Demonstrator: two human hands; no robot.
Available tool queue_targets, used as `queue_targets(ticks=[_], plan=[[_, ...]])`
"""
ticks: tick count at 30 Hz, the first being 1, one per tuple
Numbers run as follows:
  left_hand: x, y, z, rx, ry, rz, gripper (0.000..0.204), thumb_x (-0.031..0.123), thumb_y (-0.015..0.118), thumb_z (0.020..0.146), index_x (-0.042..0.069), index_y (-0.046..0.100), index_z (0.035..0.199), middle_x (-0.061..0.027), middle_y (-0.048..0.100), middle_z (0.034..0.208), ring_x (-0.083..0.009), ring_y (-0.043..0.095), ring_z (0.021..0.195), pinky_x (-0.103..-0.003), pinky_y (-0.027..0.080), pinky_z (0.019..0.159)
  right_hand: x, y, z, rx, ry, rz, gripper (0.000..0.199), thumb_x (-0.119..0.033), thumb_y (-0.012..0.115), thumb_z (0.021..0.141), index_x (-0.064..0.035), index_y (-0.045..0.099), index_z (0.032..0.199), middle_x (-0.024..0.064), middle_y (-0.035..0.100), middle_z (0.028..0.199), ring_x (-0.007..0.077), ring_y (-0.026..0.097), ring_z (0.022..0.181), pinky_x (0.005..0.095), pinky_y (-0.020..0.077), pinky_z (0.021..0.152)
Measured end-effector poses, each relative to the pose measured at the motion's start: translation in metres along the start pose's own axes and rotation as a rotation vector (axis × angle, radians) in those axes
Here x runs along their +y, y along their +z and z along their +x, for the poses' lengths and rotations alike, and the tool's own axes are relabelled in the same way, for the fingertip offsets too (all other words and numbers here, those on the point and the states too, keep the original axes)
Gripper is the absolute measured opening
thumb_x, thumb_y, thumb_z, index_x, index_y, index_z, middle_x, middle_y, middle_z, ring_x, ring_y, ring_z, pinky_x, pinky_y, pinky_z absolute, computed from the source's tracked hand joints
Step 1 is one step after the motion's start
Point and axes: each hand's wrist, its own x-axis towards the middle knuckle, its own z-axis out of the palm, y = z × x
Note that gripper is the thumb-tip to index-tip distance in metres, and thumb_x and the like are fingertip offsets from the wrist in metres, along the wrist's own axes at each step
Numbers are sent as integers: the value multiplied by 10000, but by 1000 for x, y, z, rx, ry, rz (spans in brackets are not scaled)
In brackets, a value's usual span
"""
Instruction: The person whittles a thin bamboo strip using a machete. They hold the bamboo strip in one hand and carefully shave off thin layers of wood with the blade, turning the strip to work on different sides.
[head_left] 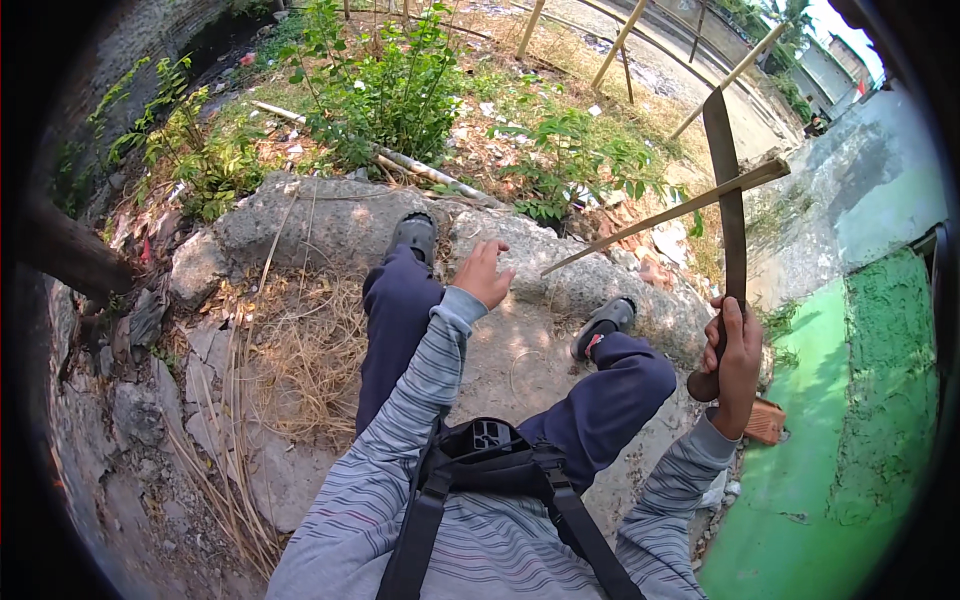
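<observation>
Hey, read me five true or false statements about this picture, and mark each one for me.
1. The right hand grips a machete by its handle. True.
2. The left hand is wrapped around the wooden stick. False: the left hand looks empty, and the wooden stick crosses the machete's blade in this view.
3. An orange brick lies near the green wall. True.
4. Both shoes are bright yellow. False: the shoes are dark grey.
5. The sleeves are grey with stripes. True.
</observation>
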Motion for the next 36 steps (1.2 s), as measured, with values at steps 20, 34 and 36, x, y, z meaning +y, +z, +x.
queue_targets(ticks=[20, 34, 36], plan=[[-15, 22, -14, -660, -182, 267, 531, 434, 666, 950, 25, 573, 1276, -231, 637, 1249, -410, 606, 1175, -476, 490, 995, -95, -63, -36, 266, -296, 147, 421, -391, 454, 1096, -6, 486, 1265, 7, 418, 679, 75, 343, 359, 235, 294, 327], [-10, 17, -16, -711, -216, 302, 535, 441, 647, 956, 42, 557, 1301, -237, 640, 1234, -418, 601, 1185, -483, 484, 1011, 92, 44, 18, -28, 60, -6, 320, -325, 525, 1077, -10, 582, 1074, -13, 494, 659, 43, 430, 439, 210, 325, 390], [-13, 14, -18, -686, -197, 285, 522, 429, 643, 963, 37, 561, 1298, -233, 643, 1223, -415, 599, 1183, -478, 481, 1013, 57, 32, 13, 27, 56, 56, 345, -341, 516, 1080, -2, 579, 1087, -10, 488, 669, 45, 410, 435, 216, 319, 393]])
